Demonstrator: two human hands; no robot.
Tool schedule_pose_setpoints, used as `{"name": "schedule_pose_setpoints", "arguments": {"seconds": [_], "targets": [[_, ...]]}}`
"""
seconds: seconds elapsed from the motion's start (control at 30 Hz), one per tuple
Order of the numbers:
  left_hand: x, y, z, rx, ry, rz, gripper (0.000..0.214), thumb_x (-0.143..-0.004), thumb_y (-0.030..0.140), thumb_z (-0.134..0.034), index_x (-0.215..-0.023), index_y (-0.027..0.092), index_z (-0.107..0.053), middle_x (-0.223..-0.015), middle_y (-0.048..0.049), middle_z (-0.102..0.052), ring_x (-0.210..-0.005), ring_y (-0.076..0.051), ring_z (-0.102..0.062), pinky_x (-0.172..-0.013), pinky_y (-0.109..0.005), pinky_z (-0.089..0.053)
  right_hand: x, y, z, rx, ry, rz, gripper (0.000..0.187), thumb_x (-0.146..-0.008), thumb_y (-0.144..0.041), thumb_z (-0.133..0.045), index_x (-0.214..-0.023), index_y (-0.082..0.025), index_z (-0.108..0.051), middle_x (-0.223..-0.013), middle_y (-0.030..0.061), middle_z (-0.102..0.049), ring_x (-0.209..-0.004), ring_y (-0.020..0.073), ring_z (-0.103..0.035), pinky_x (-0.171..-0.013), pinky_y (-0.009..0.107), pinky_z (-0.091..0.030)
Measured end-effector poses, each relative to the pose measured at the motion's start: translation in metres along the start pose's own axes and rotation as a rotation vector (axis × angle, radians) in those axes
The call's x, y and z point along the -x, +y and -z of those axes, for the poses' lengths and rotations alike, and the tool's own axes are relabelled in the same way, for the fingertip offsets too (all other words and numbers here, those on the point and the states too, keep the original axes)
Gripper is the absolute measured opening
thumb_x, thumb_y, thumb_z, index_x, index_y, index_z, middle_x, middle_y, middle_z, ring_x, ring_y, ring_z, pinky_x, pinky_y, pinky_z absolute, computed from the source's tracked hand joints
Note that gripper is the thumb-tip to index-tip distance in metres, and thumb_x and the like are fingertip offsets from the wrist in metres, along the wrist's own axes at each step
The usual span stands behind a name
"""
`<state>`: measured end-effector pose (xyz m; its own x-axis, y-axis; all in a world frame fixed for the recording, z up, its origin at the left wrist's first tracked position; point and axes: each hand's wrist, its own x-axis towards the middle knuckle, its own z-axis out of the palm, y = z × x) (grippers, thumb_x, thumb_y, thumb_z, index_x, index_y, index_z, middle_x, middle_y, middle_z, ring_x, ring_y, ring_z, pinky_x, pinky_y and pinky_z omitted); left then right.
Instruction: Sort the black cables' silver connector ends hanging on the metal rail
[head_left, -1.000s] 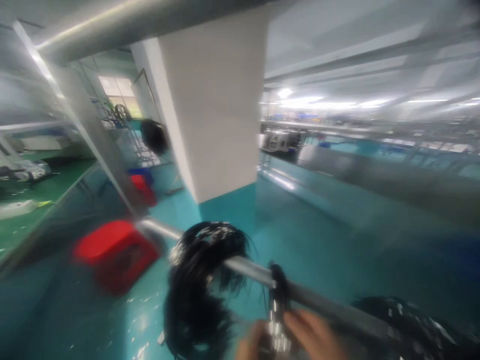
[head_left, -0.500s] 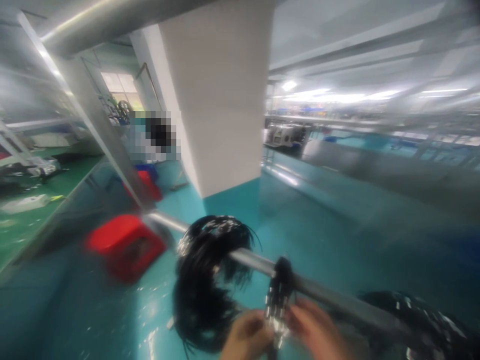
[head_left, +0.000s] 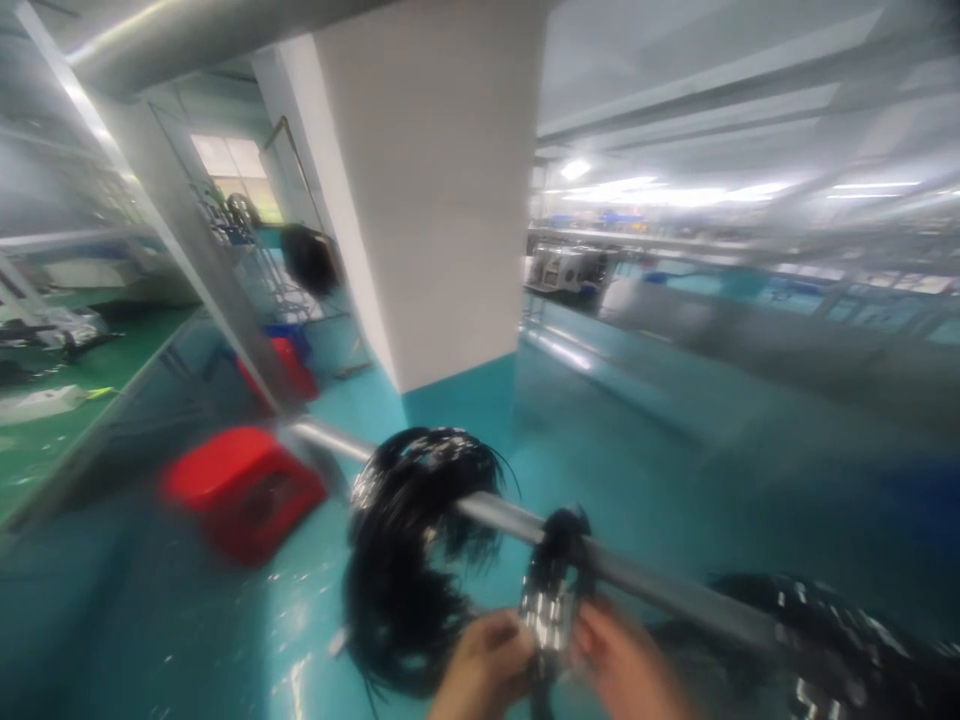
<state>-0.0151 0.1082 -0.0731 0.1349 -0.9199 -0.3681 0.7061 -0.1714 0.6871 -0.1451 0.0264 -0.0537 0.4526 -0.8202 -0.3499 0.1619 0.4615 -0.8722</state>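
Observation:
A small bundle of black cables (head_left: 553, 570) hangs looped over a metal rail (head_left: 502, 518). Shiny metallic ends show where it passes between my hands. My left hand (head_left: 491, 655) is closed on the bundle's left side, thumb and fingers pressed together. From the right, my right hand (head_left: 611, 650) grips the same bundle; its fingertips are blurred and partly hidden behind it. Just left of my hands, a thick coil of black cables (head_left: 405, 540) drapes over the rail. Another black cable bundle (head_left: 832, 630) lies along the rail at the lower right.
A red plastic stool (head_left: 247, 490) stands on the floor at left, with another red stool (head_left: 281, 372) behind it. A slanting metal post (head_left: 187, 240) meets the rail's far end. The white and teal pillar (head_left: 435, 200) rises beyond the rail. White machine (head_left: 559, 268) farther back.
The view has shifted slightly. My hands stay on the small cable bundle, and its metallic ends now look more spread out between them.

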Motion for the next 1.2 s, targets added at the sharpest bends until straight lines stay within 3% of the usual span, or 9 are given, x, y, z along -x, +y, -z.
{"name": "schedule_pose_setpoints", "arguments": {"seconds": [0.23, 0.43, 0.53, 0.63, 0.9, 1.0, 1.2], "targets": [[-0.004, -0.001, 0.007, -0.043, -0.05, -0.026, 0.033, -0.06, 0.038, -0.072, -0.078, 0.01, -0.068, -0.068, -0.0094, -0.062, -0.062, -0.016, -0.056, -0.066, -0.031, -0.044, 0.0, 0.003, -0.009, -0.168, -0.069, -0.09, 0.032, -0.056, -0.047, -0.072, -0.063, -0.018, -0.059, -0.052, -0.0039, -0.049, -0.049, 0.012, -0.047, -0.052, 0.027, -0.041], [-0.003, -0.001, 0.006, -0.124, -0.061, -0.121, 0.034, -0.065, 0.039, -0.069, -0.082, 0.01, -0.066, -0.075, -0.0117, -0.065, -0.07, -0.019, -0.059, -0.068, -0.031, -0.044, 0.002, -0.006, -0.016, 0.14, 0.056, -0.118, 0.036, -0.057, -0.044, -0.072, -0.077, -0.014, -0.065, -0.062, 0.0026, -0.064, -0.06, 0.0175, -0.059, -0.055, 0.027, -0.044], [-0.004, -0.001, 0.005, -0.291, 0.022, -0.214, 0.033, -0.061, 0.035, -0.073, -0.081, 0.011, -0.062, -0.073, -0.0078, -0.064, -0.068, -0.016, -0.057, -0.063, -0.026, -0.042, 0.003, -0.01, -0.017, 0.231, 0.086, -0.078, 0.034, -0.059, -0.043, -0.07, -0.077, -0.014, -0.066, -0.067, 0.0046, -0.068, -0.06, 0.0179, -0.06, -0.054, 0.026, -0.044], [-0.005, 0.004, 0.002, -0.406, 0.097, -0.208, 0.033, -0.056, 0.03, -0.077, -0.076, 0.012, -0.057, -0.067, -0.0029, -0.063, -0.061, -0.012, -0.054, -0.056, -0.022, -0.039, 0.006, -0.016, -0.019, 0.274, 0.113, -0.042, 0.028, -0.062, -0.039, -0.066, -0.073, -0.014, -0.066, -0.06, 0.002, -0.065, -0.057, 0.0167, -0.059, -0.053, 0.026, -0.045], [-0.006, 0.004, 0.0, -0.209, 0.12, -0.155, 0.029, -0.06, 0.027, -0.074, -0.081, 0.012, -0.059, -0.069, -0.004, -0.065, -0.061, -0.013, -0.056, -0.058, -0.023, -0.04, 0.013, -0.019, -0.023, 0.206, 0.169, -0.022, 0.023, -0.061, -0.042, -0.065, -0.06, -0.02, -0.062, -0.049, -0.0022, -0.058, -0.053, 0.0144, -0.054, -0.053, 0.024, -0.044], [-0.009, -0.003, 0.002, -0.148, 0.105, -0.135, 0.032, -0.061, 0.027, -0.073, -0.086, 0.013, -0.059, -0.076, -0.0064, -0.067, -0.065, -0.015, -0.058, -0.059, -0.025, -0.041, 0.008, -0.013, -0.019, 0.091, 0.108, -0.01, 0.029, -0.06, -0.046, -0.067, -0.058, -0.019, -0.058, -0.049, -0.0031, -0.055, -0.05, 0.0131, -0.052, -0.051, 0.024, -0.044], [-0.009, -0.001, 0.0, -0.145, 0.066, -0.174, 0.029, -0.062, 0.029, -0.073, -0.083, 0.013, -0.06, -0.068, -0.0032, -0.064, -0.061, -0.012, -0.055, -0.058, -0.022, -0.038, -0.001, -0.015, -0.02, -0.061, 0.006, -0.028, 0.033, -0.064, -0.051, -0.065, -0.064, -0.019, -0.056, -0.042, -0.0039, -0.051, -0.042, 0.0124, -0.048, -0.048, 0.025, -0.041]]}}
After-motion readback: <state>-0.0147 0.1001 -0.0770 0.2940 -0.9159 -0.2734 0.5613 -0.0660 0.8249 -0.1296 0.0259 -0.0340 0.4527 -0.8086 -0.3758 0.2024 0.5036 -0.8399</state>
